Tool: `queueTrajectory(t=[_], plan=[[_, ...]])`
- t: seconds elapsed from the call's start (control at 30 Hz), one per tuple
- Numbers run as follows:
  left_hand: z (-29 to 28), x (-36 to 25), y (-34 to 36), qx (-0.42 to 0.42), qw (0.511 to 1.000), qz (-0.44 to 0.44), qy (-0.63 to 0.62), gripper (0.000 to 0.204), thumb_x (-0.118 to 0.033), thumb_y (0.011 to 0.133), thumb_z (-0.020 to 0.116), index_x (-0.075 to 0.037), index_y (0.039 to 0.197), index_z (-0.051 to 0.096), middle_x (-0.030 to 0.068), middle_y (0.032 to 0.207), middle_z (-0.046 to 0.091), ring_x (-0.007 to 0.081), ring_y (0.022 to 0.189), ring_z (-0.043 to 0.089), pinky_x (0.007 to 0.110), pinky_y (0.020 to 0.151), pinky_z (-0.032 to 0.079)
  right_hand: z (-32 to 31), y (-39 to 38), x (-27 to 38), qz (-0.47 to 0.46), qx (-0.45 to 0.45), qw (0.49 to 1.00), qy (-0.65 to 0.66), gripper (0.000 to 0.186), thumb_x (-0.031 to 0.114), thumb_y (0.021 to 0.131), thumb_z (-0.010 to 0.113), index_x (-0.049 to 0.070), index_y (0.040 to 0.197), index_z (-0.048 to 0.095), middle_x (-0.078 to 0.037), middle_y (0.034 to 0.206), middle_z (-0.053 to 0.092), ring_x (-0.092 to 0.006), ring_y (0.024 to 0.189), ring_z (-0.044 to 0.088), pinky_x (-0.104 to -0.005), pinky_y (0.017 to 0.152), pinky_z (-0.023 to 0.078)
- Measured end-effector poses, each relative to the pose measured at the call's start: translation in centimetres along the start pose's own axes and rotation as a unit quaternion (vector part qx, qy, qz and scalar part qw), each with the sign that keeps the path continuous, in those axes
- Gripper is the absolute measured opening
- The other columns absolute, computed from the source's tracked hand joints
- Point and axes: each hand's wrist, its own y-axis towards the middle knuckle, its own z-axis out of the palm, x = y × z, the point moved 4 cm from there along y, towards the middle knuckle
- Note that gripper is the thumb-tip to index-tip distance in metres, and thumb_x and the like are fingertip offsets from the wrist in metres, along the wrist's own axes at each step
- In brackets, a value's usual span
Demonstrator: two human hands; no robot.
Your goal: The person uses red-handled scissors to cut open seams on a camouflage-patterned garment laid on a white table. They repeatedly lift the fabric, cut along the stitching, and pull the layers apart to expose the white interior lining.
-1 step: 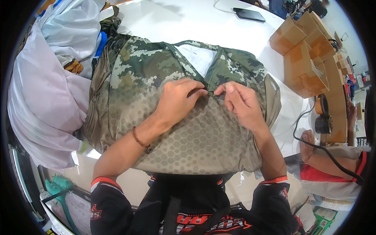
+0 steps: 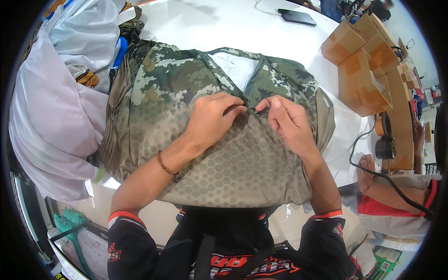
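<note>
A camouflage jersey, green at the shoulders and tan with a hexagon pattern below, lies spread in front of me. Its V-shaped collar opens toward the far side. My left hand pinches the cloth at the collar's lower tip, thumb against fingers. Just right of that tip is my right hand, with its fingers curled in and the thumb pressed against them. Whatever it may hold is too small or hidden to make out.
A heap of white cloth covers the left side. On the white table lies a dark phone. Cardboard boxes, tape rolls and a black cable are at right, near another person's hand.
</note>
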Motion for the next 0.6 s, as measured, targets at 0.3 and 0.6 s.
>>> queueTrajectory(t=[0.3,0.6], plan=[[0.9,1.3,0.2,0.086,0.940,-0.162,-0.289,0.003,0.003,0.093,0.070,0.002,0.097,0.069,0.0090,0.095,0.075,0.0148,0.079,0.070,0.031,0.069,0.057,1.0,0.3,0.5,-0.110,-0.050,0.952,-0.282,0.025,0.022,0.100,0.068,0.000,0.103,0.058,-0.016,0.065,0.056,-0.0320,0.054,0.054,-0.0390,0.055,0.045],[-5.8,-2.6,0.2,0.150,0.976,-0.038,-0.154,0.005,0.000,0.088,0.073,-0.004,0.085,0.073,0.0067,0.085,0.076,0.0137,0.078,0.073,0.028,0.070,0.055,0.5,0.4,1.3,-0.133,-0.116,0.958,-0.225,0.022,0.016,0.096,0.072,0.000,0.103,0.058,-0.003,0.062,0.056,-0.0097,0.054,0.051,-0.0284,0.052,0.041]])
